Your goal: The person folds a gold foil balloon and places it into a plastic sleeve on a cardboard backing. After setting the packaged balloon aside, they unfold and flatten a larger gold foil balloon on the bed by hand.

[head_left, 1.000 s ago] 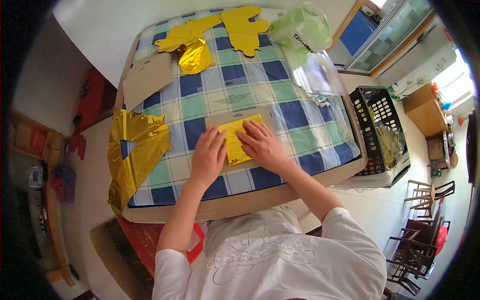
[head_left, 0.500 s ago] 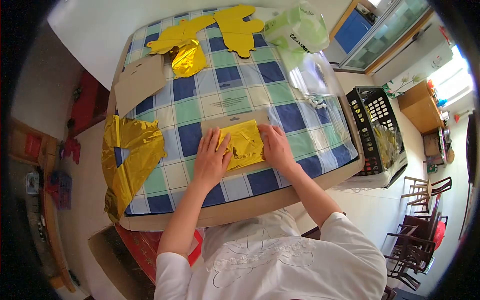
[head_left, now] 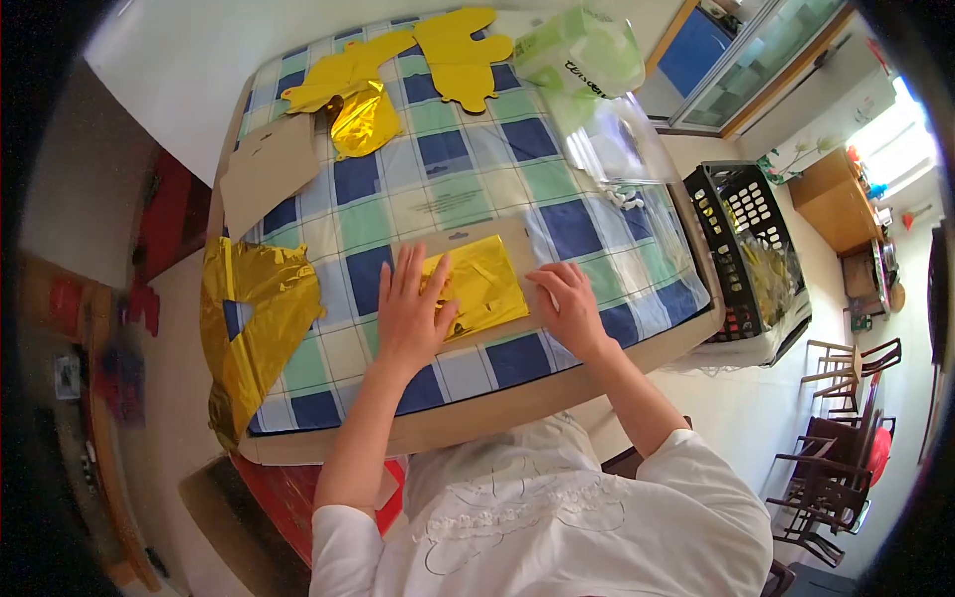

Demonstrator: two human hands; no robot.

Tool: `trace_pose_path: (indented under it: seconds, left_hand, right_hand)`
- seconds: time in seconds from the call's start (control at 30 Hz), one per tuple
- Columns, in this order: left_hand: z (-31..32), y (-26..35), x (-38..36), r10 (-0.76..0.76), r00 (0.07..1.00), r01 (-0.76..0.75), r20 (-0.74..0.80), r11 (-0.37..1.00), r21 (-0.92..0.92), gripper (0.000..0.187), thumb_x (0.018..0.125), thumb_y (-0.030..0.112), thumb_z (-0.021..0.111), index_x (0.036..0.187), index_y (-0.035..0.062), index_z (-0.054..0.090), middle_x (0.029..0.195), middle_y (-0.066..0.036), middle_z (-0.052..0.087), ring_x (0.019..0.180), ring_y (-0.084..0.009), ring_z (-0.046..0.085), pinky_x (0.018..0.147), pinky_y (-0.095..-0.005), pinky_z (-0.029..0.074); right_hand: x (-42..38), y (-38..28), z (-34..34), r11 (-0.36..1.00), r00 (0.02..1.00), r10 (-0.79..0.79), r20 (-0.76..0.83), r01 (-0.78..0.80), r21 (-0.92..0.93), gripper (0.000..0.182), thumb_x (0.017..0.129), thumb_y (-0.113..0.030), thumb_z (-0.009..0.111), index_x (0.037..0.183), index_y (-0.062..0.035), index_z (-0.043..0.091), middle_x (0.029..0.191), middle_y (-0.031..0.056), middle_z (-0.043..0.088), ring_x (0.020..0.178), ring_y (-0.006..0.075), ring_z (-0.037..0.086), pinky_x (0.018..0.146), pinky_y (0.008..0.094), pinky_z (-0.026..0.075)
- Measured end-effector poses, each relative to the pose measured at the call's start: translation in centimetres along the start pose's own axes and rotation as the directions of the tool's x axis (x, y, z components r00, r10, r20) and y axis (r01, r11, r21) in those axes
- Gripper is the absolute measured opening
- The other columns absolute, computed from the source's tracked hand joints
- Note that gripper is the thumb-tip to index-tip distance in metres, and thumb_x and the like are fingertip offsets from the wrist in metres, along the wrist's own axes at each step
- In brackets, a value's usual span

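A folded gold foil balloon (head_left: 484, 289) lies flat on a brown cardboard sheet (head_left: 460, 237) near the table's front edge. My left hand (head_left: 410, 303) rests with fingers spread over the foil's left side. At the card's right edge is my right hand (head_left: 569, 306), its fingers bent and drawn together just off the foil. Whatever those fingertips may hold is hidden. To the left, a loose sheet of crinkled gold foil (head_left: 264, 328) droops over the table's edge.
Further back on the checked tablecloth (head_left: 438, 149) are flat yellow shapes (head_left: 463, 60), a shiny gold foil piece (head_left: 366, 121), brown cards (head_left: 269, 174), and a green-white plastic bag (head_left: 582, 55). Clear plastic (head_left: 617, 149) lies at the right. A black crate (head_left: 741, 249) stands beyond the right edge.
My right hand has moved off the foil to the right, and its fingers have curled. The foil's right side now lies smoother. My left hand has spread its fingers and shifted slightly left.
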State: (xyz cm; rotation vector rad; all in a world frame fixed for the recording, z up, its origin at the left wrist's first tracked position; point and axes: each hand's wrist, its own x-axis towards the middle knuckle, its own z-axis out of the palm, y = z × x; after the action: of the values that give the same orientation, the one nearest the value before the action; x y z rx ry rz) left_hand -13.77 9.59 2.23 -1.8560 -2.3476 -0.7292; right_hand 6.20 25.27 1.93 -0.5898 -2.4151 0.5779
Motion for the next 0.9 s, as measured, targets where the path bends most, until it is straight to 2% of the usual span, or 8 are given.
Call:
trace_pose_path:
  seconds: [0.03,0.13,0.23,0.33,0.43,0.63,0.73,0.9]
  left_hand:
    - [-0.5,0.1,0.5,0.039,0.999,-0.039,-0.025,0.999,0.005,0.053,0.093,0.030,0.058,0.142,0.0170,0.042,0.153,-0.013,0.026,0.142,-0.0325,0.023,0.114,-0.0546,0.018]
    - [0.0,0.7,2.6,0.181,0.975,-0.182,0.133,0.983,-0.005,0.054,0.093,0.036,0.055,0.143,0.0200,0.041,0.153,-0.012,0.027,0.143,-0.0322,0.022,0.115,-0.0549,0.017]
    - [2.1,1.3,3.7,0.195,0.952,-0.196,0.237,0.980,-0.021,0.053,0.094,0.042,0.052,0.142,0.0223,0.042,0.153,-0.010,0.028,0.143,-0.0314,0.022,0.115,-0.0552,0.016]
    - [3.3,1.5,4.0,0.210,0.943,-0.207,0.257,0.978,-0.039,0.054,0.093,0.045,0.052,0.142,0.0226,0.043,0.153,-0.010,0.029,0.143,-0.0307,0.022,0.115,-0.0557,0.015]
    - [3.4,1.4,4.1,0.220,0.940,-0.219,0.260,0.975,-0.033,0.055,0.093,0.045,0.052,0.143,0.0230,0.042,0.153,-0.010,0.030,0.143,-0.0299,0.022,0.115,-0.0556,0.015]
    - [3.6,1.4,4.1,0.225,0.946,-0.226,0.235,0.974,-0.026,0.056,0.091,0.045,0.057,0.142,0.0260,0.043,0.151,-0.009,0.033,0.142,-0.0300,0.024,0.114,-0.0562,0.016]
    - [3.2,1.7,4.1,0.218,0.947,-0.213,0.236,0.976,-0.044,0.056,0.091,0.045,0.057,0.142,0.0272,0.043,0.151,-0.009,0.033,0.142,-0.0304,0.025,0.114,-0.0567,0.016]
    - [3.4,1.6,4.0,0.228,0.948,-0.224,0.220,0.974,-0.042,0.055,0.090,0.047,0.057,0.141,0.0310,0.044,0.151,-0.010,0.032,0.142,-0.0314,0.025,0.114,-0.0573,0.017]
  right_hand:
    - [-0.3,0.0,0.0,1.000,1.000,-0.010,0.002,0.010,0.001,0.021,0.081,-0.001,0.058,0.101,-0.0054,0.064,0.100,0.0084,0.061,0.096,0.0309,0.055,0.084,0.0410,0.043]
    - [-0.9,0.4,-0.5,0.998,0.998,-0.042,0.044,0.044,-0.046,0.030,0.078,-0.002,0.059,0.107,-0.0089,0.065,0.108,0.0078,0.061,0.100,0.0304,0.055,0.085,0.0411,0.043]
    - [-1.5,0.9,-1.4,0.991,0.982,-0.101,0.157,0.114,-0.075,0.043,0.073,-0.001,0.060,0.115,-0.0132,0.064,0.117,0.0082,0.058,0.106,0.0292,0.054,0.090,0.0421,0.042]
    - [-2.3,1.3,-1.7,0.981,0.972,-0.146,0.186,0.166,-0.096,0.054,0.070,-0.001,0.060,0.121,-0.0174,0.063,0.125,0.0089,0.055,0.114,0.0287,0.052,0.096,0.0429,0.040]
    - [-2.1,1.6,-2.2,0.991,0.964,-0.111,0.241,0.127,-0.051,0.055,0.068,-0.001,0.059,0.121,-0.0168,0.063,0.128,0.0097,0.053,0.119,0.0290,0.049,0.100,0.0432,0.038]
    - [-1.7,2.3,-2.5,0.974,0.933,-0.182,0.311,0.215,-0.074,0.054,0.069,-0.001,0.060,0.121,-0.0165,0.063,0.130,0.0100,0.051,0.120,0.0304,0.048,0.102,0.0441,0.037]
    - [-1.4,2.2,-2.8,0.979,0.926,-0.169,0.336,0.198,-0.054,0.052,0.069,-0.001,0.060,0.119,-0.0167,0.064,0.133,0.0106,0.049,0.123,0.0307,0.046,0.103,0.0450,0.037]
    - [-0.4,2.5,-3.1,0.944,0.858,-0.256,0.446,0.321,-0.075,0.049,0.070,-0.003,0.061,0.117,-0.0176,0.064,0.137,0.0113,0.045,0.127,0.0310,0.042,0.105,0.0452,0.036]
